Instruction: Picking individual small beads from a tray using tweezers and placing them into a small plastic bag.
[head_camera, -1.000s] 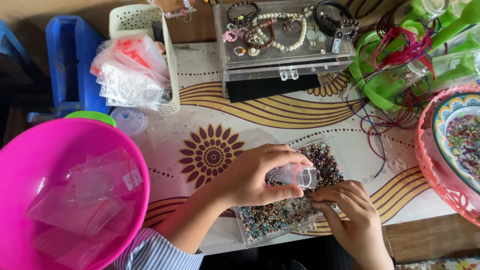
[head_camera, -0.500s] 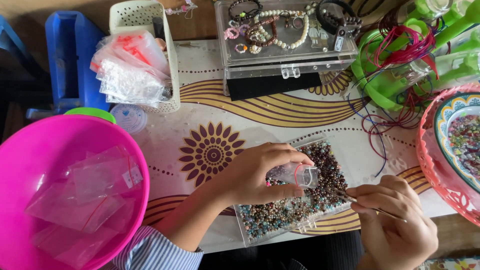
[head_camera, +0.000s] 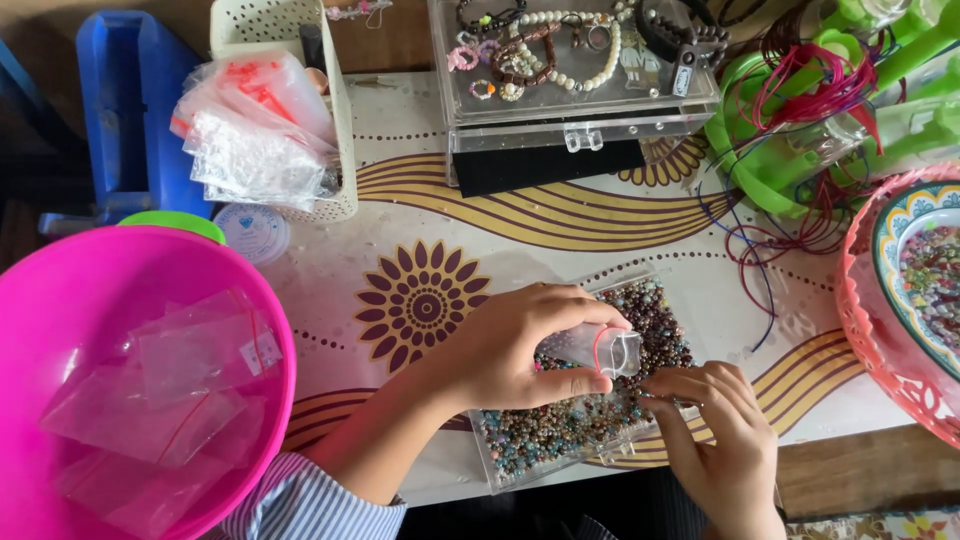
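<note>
while the left hand (head_camera: 510, 350) pinches a small clear bag (head_camera: 598, 350) over the bead tray (head_camera: 580, 410), the right hand (head_camera: 720, 440) beside it curls shut, its grip hiding whatever it holds.

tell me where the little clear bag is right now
In the head view, the clear bag is just right of centre, pinched in the left hand over the bead tray.

Clear zip bags with red seal lines lie in the pink bowl (head_camera: 40, 300) at the table's left edge, one bag (head_camera: 205, 352) bearing a small white label (head_camera: 266, 351), while more bags (head_camera: 250, 130) fill the cream basket (head_camera: 335, 150) at the far edge.
</note>
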